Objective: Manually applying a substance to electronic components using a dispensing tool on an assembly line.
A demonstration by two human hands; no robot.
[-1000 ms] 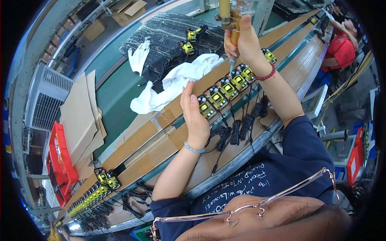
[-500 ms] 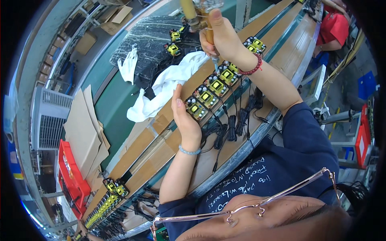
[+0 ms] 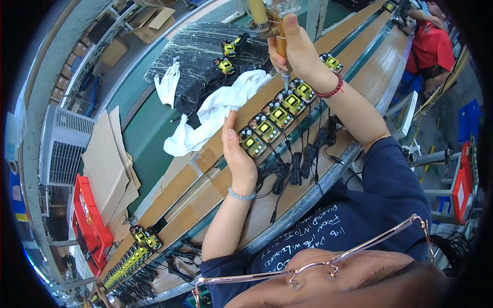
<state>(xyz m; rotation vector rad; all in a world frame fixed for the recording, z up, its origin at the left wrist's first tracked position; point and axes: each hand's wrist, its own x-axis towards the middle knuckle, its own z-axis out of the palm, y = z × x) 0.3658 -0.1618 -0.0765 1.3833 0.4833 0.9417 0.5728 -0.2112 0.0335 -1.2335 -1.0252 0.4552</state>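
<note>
My right hand (image 3: 300, 54) is closed round a glue dispenser (image 3: 281, 47) with an amber barrel and a thin tip pointing down. The tip is at the far edge of a small circuit board (image 3: 294, 103) with a yellow-wrapped transformer. That board stands in a slanting row of several alike, each with a black cable (image 3: 296, 168) hanging toward me. At the near-left end of the row, my left hand (image 3: 239, 156) is open, fingers stretched out and held together, its side against the end board (image 3: 251, 145). Whether the tip touches the board is too small to tell.
White cloth (image 3: 218, 115) and a glove (image 3: 167, 85) lie beyond the row, near two loose boards (image 3: 225, 65) on a black wrapped slab (image 3: 192, 43). More boards (image 3: 126, 262) line the lower left, by a red tray (image 3: 92, 220). A person in red (image 3: 431, 49) is far right.
My right hand and the dispenser have moved slightly right in view, with the tip shifted along the far edge of the boards. The left hand stays at the row's end.
</note>
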